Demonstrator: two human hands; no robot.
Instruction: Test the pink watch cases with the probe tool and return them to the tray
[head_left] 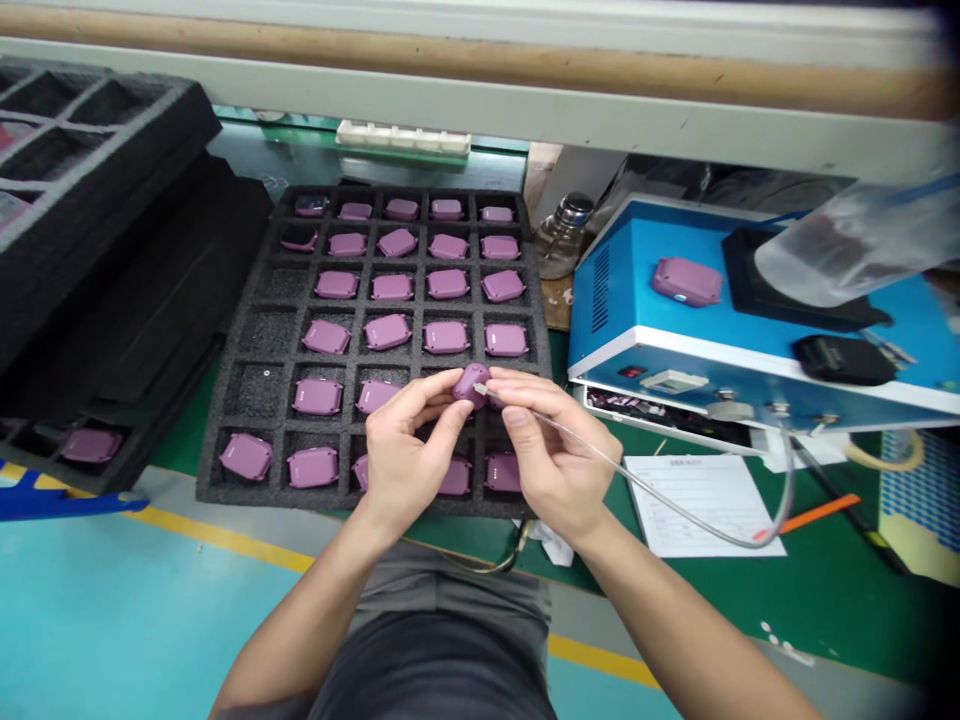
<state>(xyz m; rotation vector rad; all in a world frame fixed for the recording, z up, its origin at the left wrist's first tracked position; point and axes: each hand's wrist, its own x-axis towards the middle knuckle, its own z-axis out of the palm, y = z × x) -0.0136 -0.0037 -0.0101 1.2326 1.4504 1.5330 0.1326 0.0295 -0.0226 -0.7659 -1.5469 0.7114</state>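
Purple casing (472, 384), held above the black foam tray (259, 400). Left hand (414, 445): thumb and fingers clamped on the casing. Right hand (561, 450): pinches the metal tip of the clear tube (675, 508) against the casing. The tube curves to the blue machine (637, 290), right of the tray; 1 further purple casing (686, 281) lies on top.

head-worn | faces forward, down | hands (both (484, 430)) within reach
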